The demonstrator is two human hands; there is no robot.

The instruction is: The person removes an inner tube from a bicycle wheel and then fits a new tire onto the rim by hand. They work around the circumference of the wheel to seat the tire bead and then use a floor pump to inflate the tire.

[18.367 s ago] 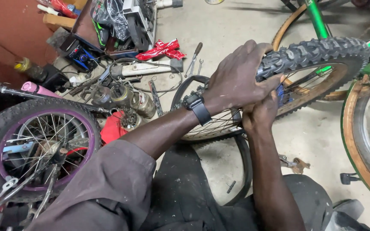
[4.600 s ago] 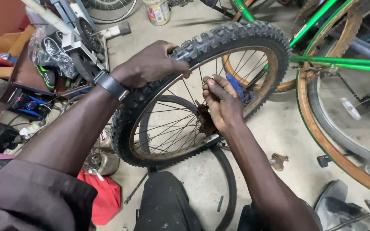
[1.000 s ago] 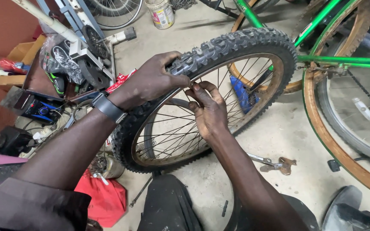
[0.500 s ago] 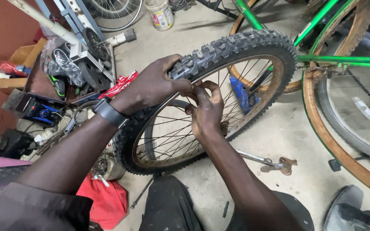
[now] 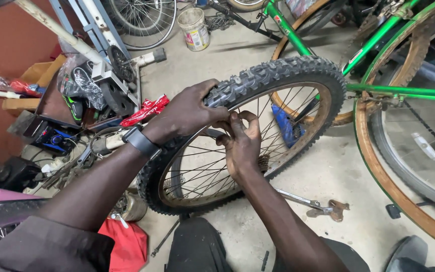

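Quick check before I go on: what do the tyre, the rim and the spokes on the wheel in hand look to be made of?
Tyre: black rubber, matt, by its knobby tread blocks. Rim: likely steel, judging by the rusty brown film. Spokes: thin metal wire with a dull grey shine. The left hand grips the tread; the right hand pinches at the rim edge.

I count two hands of mine: my left hand (image 5: 190, 111) and my right hand (image 5: 241, 143), both on one knobby wheel (image 5: 298, 75). One black watch (image 5: 140, 142) sits on my left wrist. One green bicycle (image 5: 393, 90) stands to the right, showing two tan-walled wheels (image 5: 378, 166). One bare spoked rim (image 5: 142, 25) leans at the top. One small bucket (image 5: 194, 27) stands on the floor, one wrench (image 5: 308, 202) lies there, and one red cloth (image 5: 124, 244) lies near my knee.
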